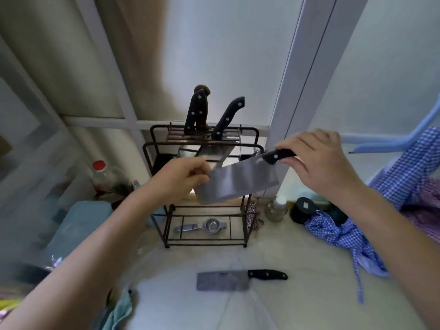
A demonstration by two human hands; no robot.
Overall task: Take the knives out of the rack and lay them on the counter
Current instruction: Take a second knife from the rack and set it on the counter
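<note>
A black wire rack stands on the counter by the window. Two black-handled knives and a brown handle behind them stick up from its top slots. In front of the rack I hold a wide cleaver in the air. My right hand grips its black handle, and my left hand pinches the far end of its blade. Another cleaver with a black handle lies flat on the counter near me.
A metal squeezer lies on the rack's bottom shelf. Right of the rack stand a small bottle, a dark jar and blue checked cloth. A red-capped bottle and blue items sit at the left.
</note>
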